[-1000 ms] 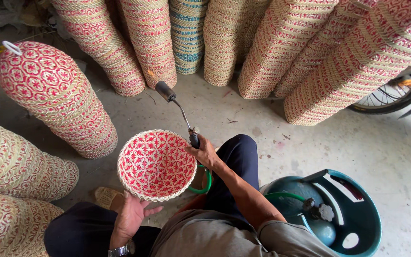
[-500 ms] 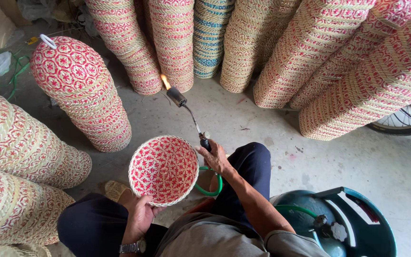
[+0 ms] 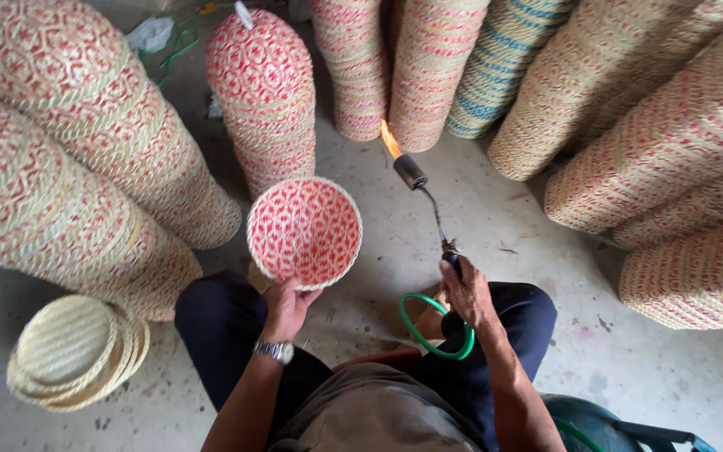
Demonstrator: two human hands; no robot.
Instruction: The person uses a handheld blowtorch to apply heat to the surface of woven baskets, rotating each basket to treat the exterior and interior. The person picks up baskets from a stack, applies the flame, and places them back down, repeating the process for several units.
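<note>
Left hand pinches rim of red-and-cream woven basket, tilted above concrete floor. Right hand clenched around lit gas torch, flame just beside basket; green hose loops below.

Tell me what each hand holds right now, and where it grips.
Left hand holds the basket by its near rim. Right hand holds the lit torch at its handle end.

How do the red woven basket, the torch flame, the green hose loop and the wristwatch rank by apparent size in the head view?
1. red woven basket
2. green hose loop
3. wristwatch and torch flame: too alike to rank.
</note>
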